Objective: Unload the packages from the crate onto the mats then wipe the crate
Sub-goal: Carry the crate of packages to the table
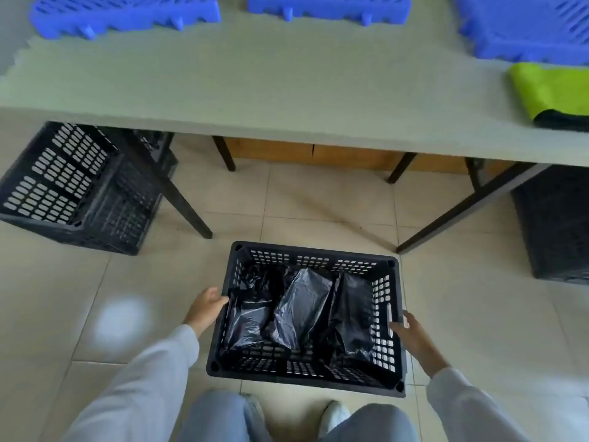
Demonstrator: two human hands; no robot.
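Note:
A black perforated crate (314, 250) is in front of my feet, above the tiled floor. Inside it lie three packages wrapped in black plastic: one at the left (250, 317), one in the middle (302, 307), one at the right (352, 314). My left hand (205, 309) grips the crate's left rim. My right hand (414, 336) holds the right wall, fingers at the handle slot. Three blue slotted mats lie on the table at the back: left (124, 11), middle (328, 4), right (529, 27).
A grey table (255, 90) spans the view, its black legs (188, 205) slanting down to the floor. A green and black cloth (548, 90) lies on its right end. Another black crate (79, 186) stands under the table at left, and a dark crate (557, 224) at right.

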